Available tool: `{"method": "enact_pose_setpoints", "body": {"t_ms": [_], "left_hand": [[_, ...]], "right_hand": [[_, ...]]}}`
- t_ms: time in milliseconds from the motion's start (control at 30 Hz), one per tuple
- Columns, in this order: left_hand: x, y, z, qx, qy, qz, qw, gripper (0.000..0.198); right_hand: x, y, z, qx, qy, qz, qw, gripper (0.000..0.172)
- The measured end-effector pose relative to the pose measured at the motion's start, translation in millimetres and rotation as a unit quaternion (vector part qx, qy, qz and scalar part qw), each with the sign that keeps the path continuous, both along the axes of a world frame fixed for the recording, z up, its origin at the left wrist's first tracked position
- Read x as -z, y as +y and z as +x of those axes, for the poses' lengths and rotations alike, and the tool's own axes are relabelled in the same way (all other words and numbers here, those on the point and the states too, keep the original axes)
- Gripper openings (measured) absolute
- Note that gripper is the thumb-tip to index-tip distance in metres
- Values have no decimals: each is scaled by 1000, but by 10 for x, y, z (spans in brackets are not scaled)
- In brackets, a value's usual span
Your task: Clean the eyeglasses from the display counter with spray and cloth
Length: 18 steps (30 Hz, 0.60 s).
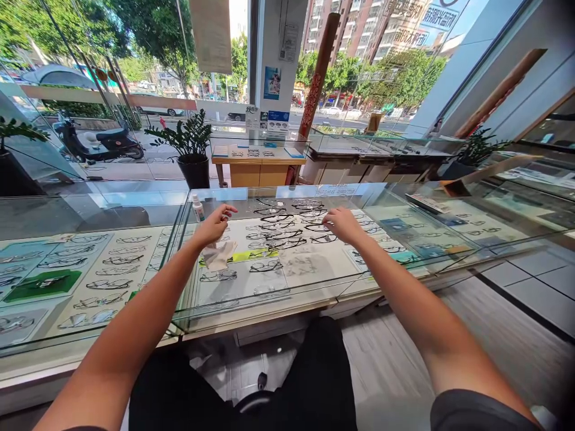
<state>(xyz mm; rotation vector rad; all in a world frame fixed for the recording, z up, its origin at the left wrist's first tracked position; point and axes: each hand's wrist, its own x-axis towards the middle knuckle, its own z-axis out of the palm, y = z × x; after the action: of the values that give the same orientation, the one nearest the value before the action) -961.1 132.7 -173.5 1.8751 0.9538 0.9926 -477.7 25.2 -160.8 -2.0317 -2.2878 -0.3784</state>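
My left hand [215,225] is above the glass counter, its fingers loosely bent and apart, with nothing visible in them. Below it lies a crumpled beige cloth [218,256], and a small white bottle [198,208] stands just behind. My right hand [343,225] hovers at the right end of the rows, fingers curved and slightly apart. Its fingertips are close to a pair of dark-framed eyeglasses [323,239]; whether they touch it I cannot tell. Between both hands, several eyeglasses [283,234] lie in stacked rows on the glass top. Another pair of eyeglasses [266,266] sits nearer me.
The glass counter [314,288] runs across in front of my knees, with more eyeglasses displayed on the left [117,260] and right. A yellow-green strip [254,255] shows near the middle. Beyond stand a potted plant [192,157], a low display table [258,161] and large windows.
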Motion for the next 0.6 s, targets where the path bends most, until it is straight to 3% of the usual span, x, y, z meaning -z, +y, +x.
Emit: {"method": "enact_pose_setpoints", "body": {"t_ms": [167,367,600], "left_hand": [[-44,-49,34,8,-12,5,1000,59],[-84,-85,84,-2,-39,15,999,45],[-145,-161,47,-24,11,47,999,55]], "right_hand": [[58,17,11,-1,-2,-14,1000,28],[63,-1,56,2,-6,-22,1000,29],[-1,-21,76,16,11,-40,999,38]]}}
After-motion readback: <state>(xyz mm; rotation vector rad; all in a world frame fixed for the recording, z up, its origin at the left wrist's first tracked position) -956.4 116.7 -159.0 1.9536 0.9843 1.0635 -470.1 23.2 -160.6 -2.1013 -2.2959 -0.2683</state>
